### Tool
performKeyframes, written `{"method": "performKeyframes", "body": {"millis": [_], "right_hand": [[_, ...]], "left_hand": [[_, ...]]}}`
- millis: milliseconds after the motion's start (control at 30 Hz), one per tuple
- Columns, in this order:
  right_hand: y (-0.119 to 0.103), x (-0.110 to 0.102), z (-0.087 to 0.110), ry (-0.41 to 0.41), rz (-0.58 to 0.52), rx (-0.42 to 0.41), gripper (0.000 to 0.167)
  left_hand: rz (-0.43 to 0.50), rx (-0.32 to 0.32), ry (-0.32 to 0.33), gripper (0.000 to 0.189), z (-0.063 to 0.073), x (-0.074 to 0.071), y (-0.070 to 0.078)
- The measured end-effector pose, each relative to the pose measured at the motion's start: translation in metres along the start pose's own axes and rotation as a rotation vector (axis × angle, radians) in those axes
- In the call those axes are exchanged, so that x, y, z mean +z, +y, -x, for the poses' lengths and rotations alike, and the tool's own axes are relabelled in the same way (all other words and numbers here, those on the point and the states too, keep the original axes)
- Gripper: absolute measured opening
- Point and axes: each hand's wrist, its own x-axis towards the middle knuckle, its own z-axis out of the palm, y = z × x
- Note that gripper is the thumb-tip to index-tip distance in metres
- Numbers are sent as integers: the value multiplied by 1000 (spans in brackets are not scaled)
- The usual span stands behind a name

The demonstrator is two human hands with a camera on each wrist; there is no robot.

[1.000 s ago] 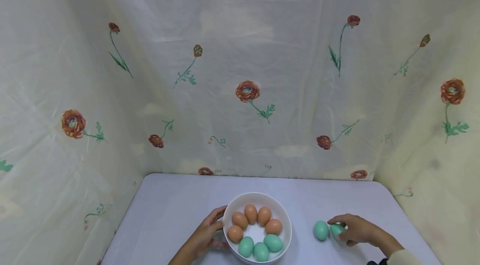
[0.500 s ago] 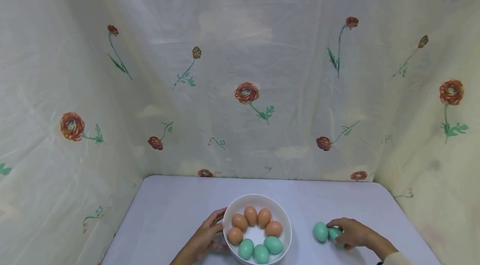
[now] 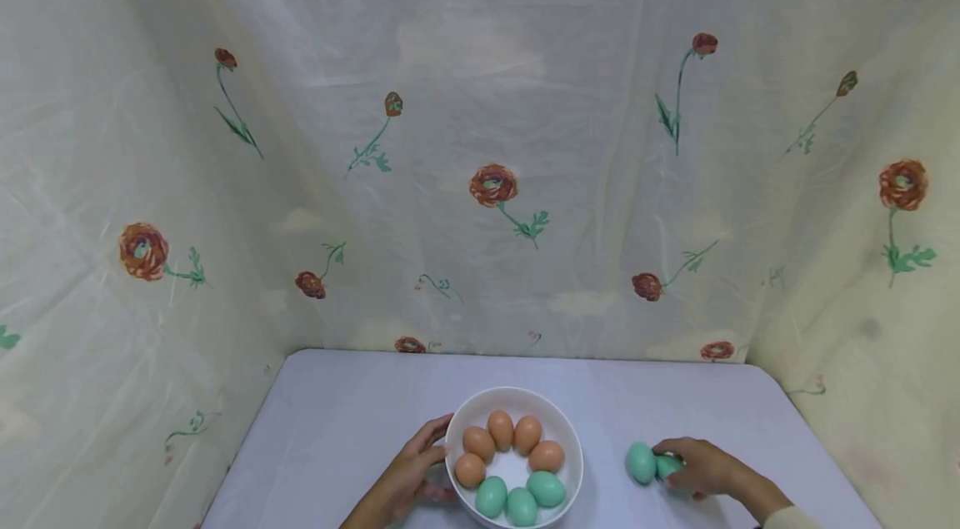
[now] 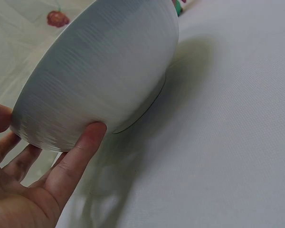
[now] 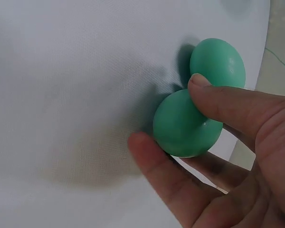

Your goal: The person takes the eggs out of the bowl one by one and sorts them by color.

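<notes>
A white bowl (image 3: 571,496) holds several brown eggs (image 3: 500,431) and three green eggs (image 3: 491,497), set in a ring along its inner wall. On the bowl's left side my left hand (image 3: 417,466) rests its spread fingers against the outer wall; the left wrist view shows the fingertips (image 4: 94,130) on the ribbed outside of the bowl (image 4: 104,66). To the right, my right hand (image 3: 705,469) holds a green egg (image 5: 185,123) between thumb and fingers, close over the table. Just left of that egg stands another green egg (image 3: 641,463), overlapped by it in the right wrist view.
The table (image 3: 360,396) has a white cover. Flower-printed curtains (image 3: 570,179) hang behind it and along both sides. A stretch of table lies between the bowl and the two green eggs at the right.
My right hand has shifted slightly left and down, bringing its green egg up against the other one. The left hand and the bowl stay in place.
</notes>
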Motion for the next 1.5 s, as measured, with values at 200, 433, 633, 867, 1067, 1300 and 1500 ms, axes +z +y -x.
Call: {"method": "performKeyframes", "body": {"millis": [200,433,633,867,1067,1300,1500], "right_hand": [[-6,-6,1,5,9,24,59],[-16,-16,5,106,7,-36,63],[-44,-36,8,190,38,-112,60],[-99,-34,14,155,-33,-238,57],[-144,-21,12,27,-107,-312,58],[-180,2,6,-138,-109,-409,50],[-195,22,-3,-232,-118,-516,46]], "left_hand": [[-7,5,9,55,2,0,3],[-10,17,12,56,2,-1,4],[-5,18,1,56,2,0,3],[2,14,8,56,2,2,2],[10,21,-2,56,1,1,3],[10,22,-17,56,0,-1,1],[15,19,-24,57,1,0,-1]]}}
